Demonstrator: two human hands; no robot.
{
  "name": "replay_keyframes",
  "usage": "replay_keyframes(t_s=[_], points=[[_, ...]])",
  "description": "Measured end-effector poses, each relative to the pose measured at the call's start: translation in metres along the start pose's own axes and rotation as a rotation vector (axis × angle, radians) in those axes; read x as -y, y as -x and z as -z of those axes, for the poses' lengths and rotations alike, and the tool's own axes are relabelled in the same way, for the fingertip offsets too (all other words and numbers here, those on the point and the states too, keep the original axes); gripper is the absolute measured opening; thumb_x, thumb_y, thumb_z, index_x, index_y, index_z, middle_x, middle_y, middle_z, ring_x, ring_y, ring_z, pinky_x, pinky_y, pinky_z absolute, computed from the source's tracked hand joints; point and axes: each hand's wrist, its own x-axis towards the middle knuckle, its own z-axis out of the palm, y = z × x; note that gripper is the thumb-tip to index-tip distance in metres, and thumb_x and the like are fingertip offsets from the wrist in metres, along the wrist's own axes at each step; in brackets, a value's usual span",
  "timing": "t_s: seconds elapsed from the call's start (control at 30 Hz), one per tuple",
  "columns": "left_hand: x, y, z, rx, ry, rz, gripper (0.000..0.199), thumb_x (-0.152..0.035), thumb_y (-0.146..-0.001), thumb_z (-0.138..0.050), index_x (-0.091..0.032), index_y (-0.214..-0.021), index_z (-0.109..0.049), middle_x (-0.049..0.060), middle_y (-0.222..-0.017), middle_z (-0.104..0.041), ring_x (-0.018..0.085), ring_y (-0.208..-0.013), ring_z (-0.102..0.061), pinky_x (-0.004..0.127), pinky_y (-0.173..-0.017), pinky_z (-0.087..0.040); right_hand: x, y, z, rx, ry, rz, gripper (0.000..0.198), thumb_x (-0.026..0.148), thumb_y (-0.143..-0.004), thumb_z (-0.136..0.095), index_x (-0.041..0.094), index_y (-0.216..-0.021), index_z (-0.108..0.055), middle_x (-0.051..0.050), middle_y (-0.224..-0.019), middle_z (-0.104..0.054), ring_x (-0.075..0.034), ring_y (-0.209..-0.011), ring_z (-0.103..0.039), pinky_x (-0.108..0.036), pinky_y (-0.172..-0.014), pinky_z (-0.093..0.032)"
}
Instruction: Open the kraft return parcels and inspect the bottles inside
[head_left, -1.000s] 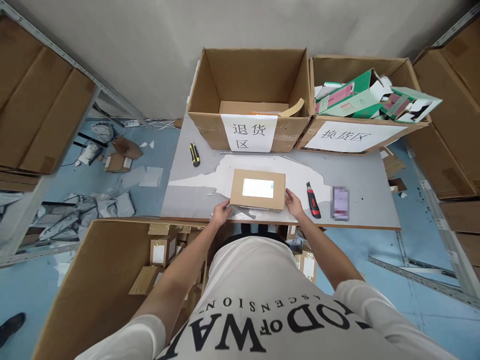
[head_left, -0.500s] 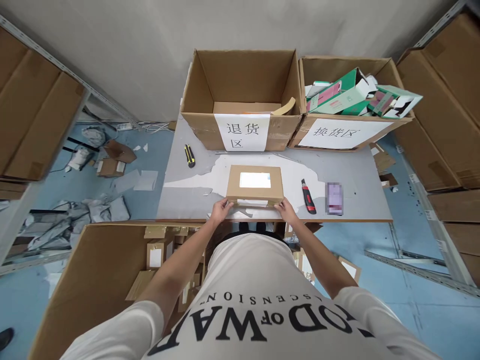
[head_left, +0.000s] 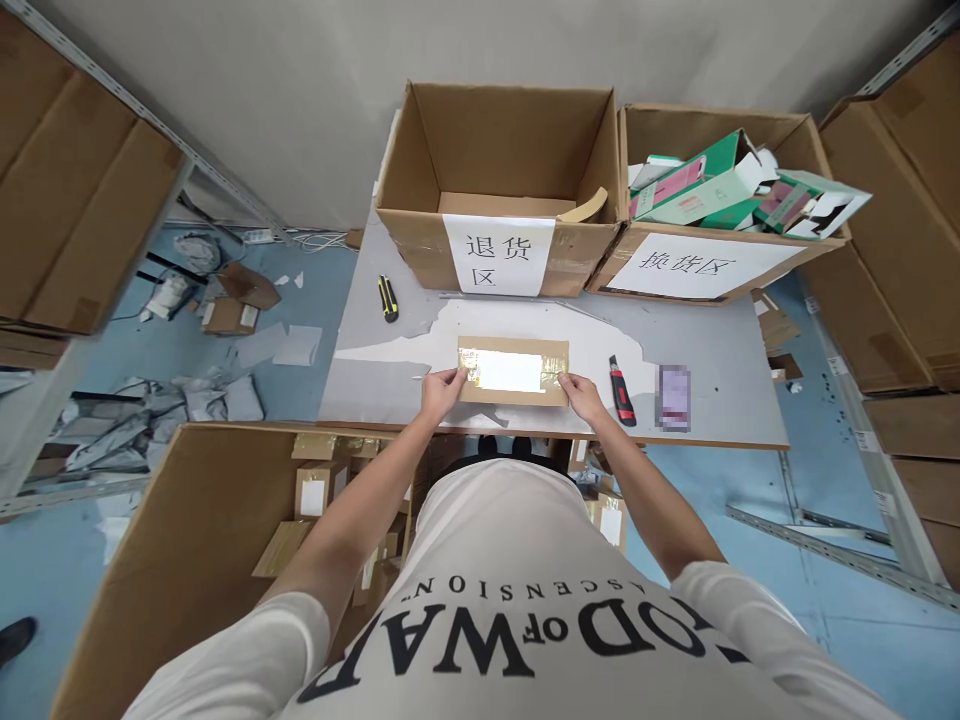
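Observation:
A small cardboard box [head_left: 514,397] is in front of me over the table, a taped narrow side with a white label facing up. My left hand [head_left: 443,393] pinches its left end between thumb and fingers. At the right end my right hand [head_left: 583,394] grips it the same way. To the right of the box lies a red and black box cutter [head_left: 621,390]. Farther right is a purple phone-shaped thing [head_left: 673,397], blurred out. A yellow and black box cutter [head_left: 388,299] rests at the table's left.
Two large open cartons stand at the back: a left one [head_left: 420,245] with a paper sign, and a right one [head_left: 615,262] holding green and white packages. Below the table's front edge, a big carton [head_left: 150,560] holds several small boxes. Shelves with cartons flank both sides.
The box has been tipped up between both hands, so its taped narrow side now faces me instead of its broad labelled top. The view has shifted slightly.

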Motion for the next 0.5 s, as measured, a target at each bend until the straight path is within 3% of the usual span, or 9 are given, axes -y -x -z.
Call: replay_keyframes(t_s=[0.23,0.33,0.43,0.5], points=[[0.007,-0.014,-0.005,-0.028,0.011,0.051,0.045,-0.054,-0.079,-0.059,-0.015,-0.093,-0.077,0.004,-0.089,-0.075,0.024,-0.088,-0.065,0.027,-0.073,-0.046,-0.004,-0.017,-0.001,-0.012,-0.118,-0.085,0.058,0.067,-0.079,-0.053,0.014,-0.096,-0.071,-0.012,-0.1,-0.073,-0.025,-0.093,-0.065,-0.034,-0.084,-0.048],[0.01,-0.017,-0.004,-0.024,0.018,0.057,0.047,-0.056,-0.081,-0.056,-0.014,-0.083,-0.076,0.004,-0.081,-0.073,0.023,-0.084,-0.064,0.027,-0.072,-0.045,-0.009,-0.019,-0.003,0.008,-0.235,-0.116,0.061,0.069,-0.077,-0.055,0.015,-0.104,-0.068,-0.011,-0.104,-0.072,-0.024,-0.096,-0.064,-0.034,-0.083,-0.051],[0.022,-0.017,-0.003,-0.009,0.066,0.068,0.052,-0.057,-0.084,-0.05,-0.012,-0.07,-0.072,0.004,-0.068,-0.068,0.02,-0.076,-0.062,0.029,-0.071,-0.046,-0.019,-0.015,-0.007,0.032,-0.39,-0.129,0.06,0.069,-0.082,-0.048,0.02,-0.111,-0.065,-0.01,-0.113,-0.069,-0.023,-0.1,-0.064,-0.035,-0.085,-0.053],[0.036,-0.016,-0.004,0.005,0.167,0.077,0.05,-0.055,-0.084,-0.049,-0.012,-0.076,-0.073,0.005,-0.074,-0.07,0.021,-0.08,-0.064,0.031,-0.077,-0.049,-0.03,-0.011,-0.01,0.002,-0.451,-0.13,0.059,0.066,-0.086,-0.041,0.021,-0.116,-0.063,-0.01,-0.12,-0.066,-0.023,-0.104,-0.064,-0.038,-0.089,-0.052]])
